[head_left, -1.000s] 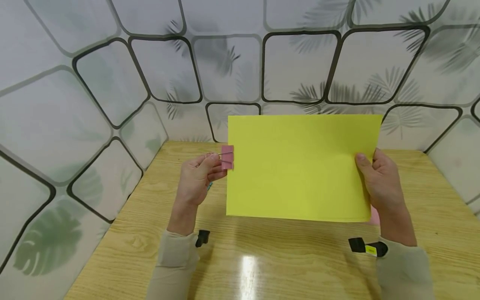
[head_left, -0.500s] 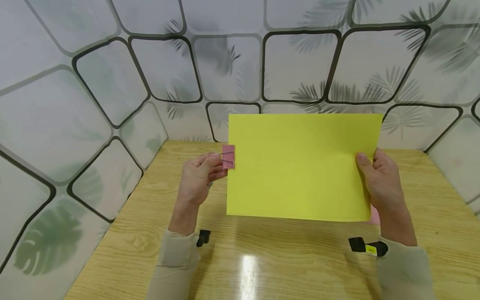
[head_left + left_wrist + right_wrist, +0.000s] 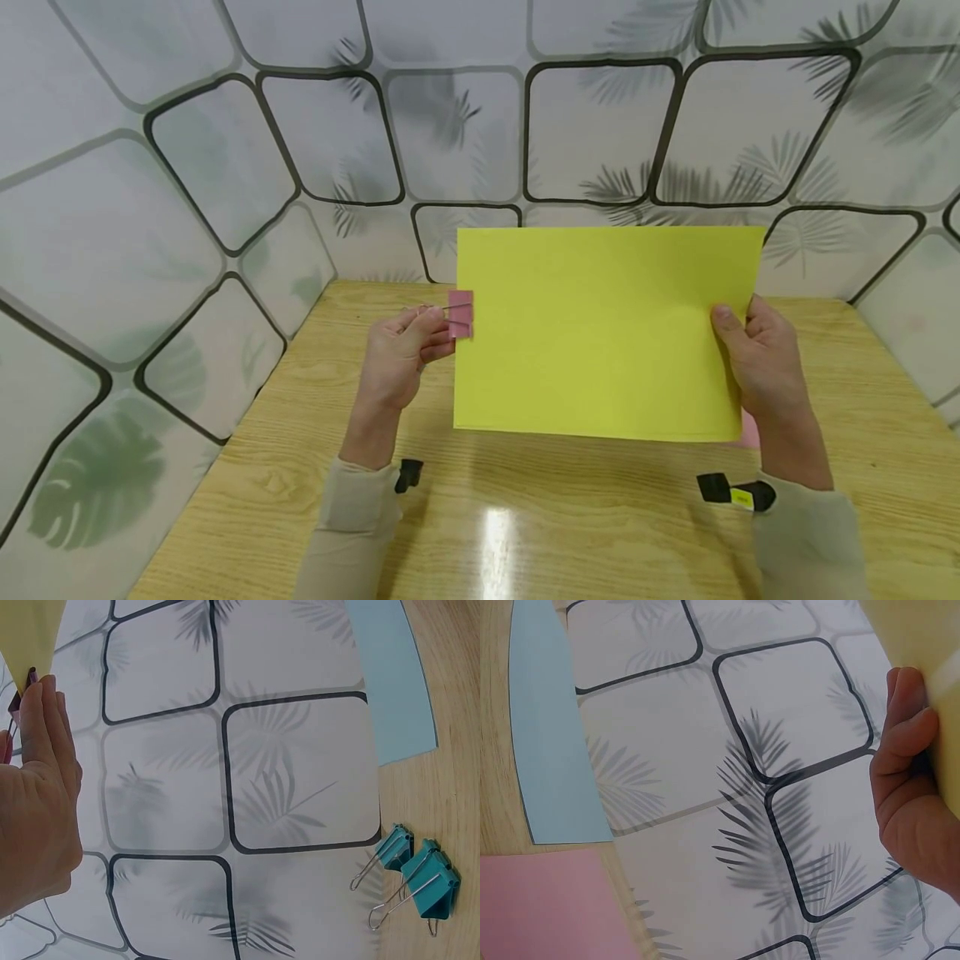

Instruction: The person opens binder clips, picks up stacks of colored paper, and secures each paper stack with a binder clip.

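Observation:
Yellow paper is held up above the table in the head view, its broad face toward me. At its left edge sits a pink binder clip, overlapping the sheet's margin. My left hand pinches the clip's wire handles between thumb and fingers; in the left wrist view its fingers reach behind the paper's edge. With the thumb on the front face, my right hand grips the paper's right edge, its other fingers behind. A double line along the bottom edge suggests more than one sheet.
Two teal binder clips lie on the wooden table, near light blue paper. Pink paper lies next to the blue paper in the right wrist view. A patterned wall covering rises behind the table.
My left hand and the pink binder clip have shifted slightly right, so the clip overlaps the yellow paper's left edge more. The paper and right hand are nearly still.

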Action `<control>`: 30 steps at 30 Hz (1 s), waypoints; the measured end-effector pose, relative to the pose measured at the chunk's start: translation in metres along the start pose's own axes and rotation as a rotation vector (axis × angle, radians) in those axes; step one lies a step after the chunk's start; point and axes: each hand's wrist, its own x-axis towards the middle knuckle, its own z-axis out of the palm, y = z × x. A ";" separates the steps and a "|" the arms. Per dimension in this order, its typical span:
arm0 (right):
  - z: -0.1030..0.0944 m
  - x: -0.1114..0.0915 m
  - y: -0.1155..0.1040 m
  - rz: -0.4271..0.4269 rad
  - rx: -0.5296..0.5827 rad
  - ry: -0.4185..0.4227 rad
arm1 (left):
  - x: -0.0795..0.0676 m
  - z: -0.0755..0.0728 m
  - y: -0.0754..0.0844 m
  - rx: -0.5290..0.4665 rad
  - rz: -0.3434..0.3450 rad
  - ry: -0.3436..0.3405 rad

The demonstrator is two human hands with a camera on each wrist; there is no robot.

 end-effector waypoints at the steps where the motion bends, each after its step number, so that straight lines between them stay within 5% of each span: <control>1: 0.000 0.000 0.000 0.000 0.000 -0.001 | 0.000 0.000 0.000 0.004 0.001 -0.002; 30: 0.001 0.001 0.002 0.021 0.021 -0.003 | 0.000 0.000 -0.001 0.031 -0.048 -0.035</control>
